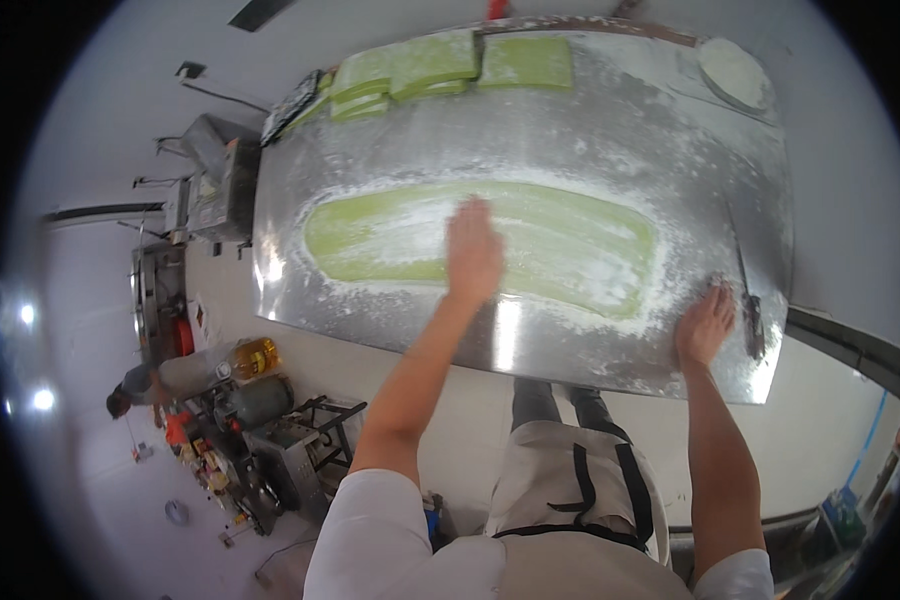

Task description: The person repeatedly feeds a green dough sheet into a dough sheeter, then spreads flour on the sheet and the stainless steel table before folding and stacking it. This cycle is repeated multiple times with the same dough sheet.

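Observation:
A long sheet of green dough (390, 232), dusted with white flour, lies across the metal worktable (390, 319). My left hand (475, 244) is flat on the middle of this sheet, blurred, with nothing held. Off the sheet's right end, my right hand (706, 326) rests on the tabletop near the front right corner, its fingers floury and spread a little. Just right of that hand lies a long thin knife (753, 322), its dark handle towards me. Loose flour surrounds the dough and streaks its surface.
Folded, floured green dough sheets (435, 60) are stacked along the far edge, with another folded piece (525, 64) beside them. A bowl of flour (735, 75) stands at the far right corner. Left of the table are a metal machine (229, 187), an oil bottle (255, 358) and another person (139, 386).

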The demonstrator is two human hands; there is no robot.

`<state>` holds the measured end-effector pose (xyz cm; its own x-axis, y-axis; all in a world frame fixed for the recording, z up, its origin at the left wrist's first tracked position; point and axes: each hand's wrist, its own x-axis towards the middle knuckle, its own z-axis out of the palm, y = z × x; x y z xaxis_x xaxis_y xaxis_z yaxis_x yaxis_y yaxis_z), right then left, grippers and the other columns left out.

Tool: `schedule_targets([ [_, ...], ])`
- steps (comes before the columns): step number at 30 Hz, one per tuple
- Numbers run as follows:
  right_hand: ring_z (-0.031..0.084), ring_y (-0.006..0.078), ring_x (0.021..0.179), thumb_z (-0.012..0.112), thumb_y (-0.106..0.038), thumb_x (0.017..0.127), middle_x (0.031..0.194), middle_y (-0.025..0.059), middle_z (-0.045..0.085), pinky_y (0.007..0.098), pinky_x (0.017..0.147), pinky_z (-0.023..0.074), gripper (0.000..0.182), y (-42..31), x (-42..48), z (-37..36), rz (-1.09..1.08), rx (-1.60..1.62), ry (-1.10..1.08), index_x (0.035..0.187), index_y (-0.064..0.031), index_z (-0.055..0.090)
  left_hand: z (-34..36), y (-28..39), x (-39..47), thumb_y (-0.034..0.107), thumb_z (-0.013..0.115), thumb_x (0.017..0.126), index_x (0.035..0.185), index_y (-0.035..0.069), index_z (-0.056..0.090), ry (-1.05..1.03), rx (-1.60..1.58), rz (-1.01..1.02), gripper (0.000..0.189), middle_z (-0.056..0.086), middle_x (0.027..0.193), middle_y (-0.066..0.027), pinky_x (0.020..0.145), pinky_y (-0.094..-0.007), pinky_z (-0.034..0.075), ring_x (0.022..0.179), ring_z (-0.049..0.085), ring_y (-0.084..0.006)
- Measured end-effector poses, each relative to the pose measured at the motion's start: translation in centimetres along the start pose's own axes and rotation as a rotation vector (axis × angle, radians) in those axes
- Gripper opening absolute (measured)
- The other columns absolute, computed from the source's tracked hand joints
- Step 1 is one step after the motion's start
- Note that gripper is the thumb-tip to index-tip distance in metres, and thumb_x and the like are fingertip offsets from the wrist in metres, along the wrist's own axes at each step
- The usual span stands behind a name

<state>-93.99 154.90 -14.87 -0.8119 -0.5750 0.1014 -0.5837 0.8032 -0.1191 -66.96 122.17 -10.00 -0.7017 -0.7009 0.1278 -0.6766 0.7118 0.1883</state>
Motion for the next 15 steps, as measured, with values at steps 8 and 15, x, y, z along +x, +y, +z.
schedule_targets([
  [8,0.036,0.0401,0.142,0.049,-0.017,0.096,0.152,0.0222,0.041,0.0529,0.116,0.0263,0.052,-0.1,0.0,0.5,-0.069,-0.009,0.029,0.145,0.0003,0.042,-2.7,-9.1,-0.5,0.025,0.049,0.100,0.145,-0.013,0.037,0.163,0.068,-0.074,0.060,0.036,0.153,-0.0316,0.123,-0.0522,0.018,0.146,0.030,-0.0443],
  [15,0.037,0.0399,0.141,0.050,-0.018,0.098,0.150,0.0238,0.043,0.0529,0.114,0.0288,0.051,1.3,-0.4,2.7,-0.077,-0.087,0.081,0.145,0.0009,0.042,-1.3,-5.7,3.2,0.025,0.054,0.097,0.146,0.001,0.041,-0.013,-0.118,0.011,0.056,0.035,0.157,-0.0214,0.122,-0.0554,0.018,0.147,0.029,-0.0400],
])
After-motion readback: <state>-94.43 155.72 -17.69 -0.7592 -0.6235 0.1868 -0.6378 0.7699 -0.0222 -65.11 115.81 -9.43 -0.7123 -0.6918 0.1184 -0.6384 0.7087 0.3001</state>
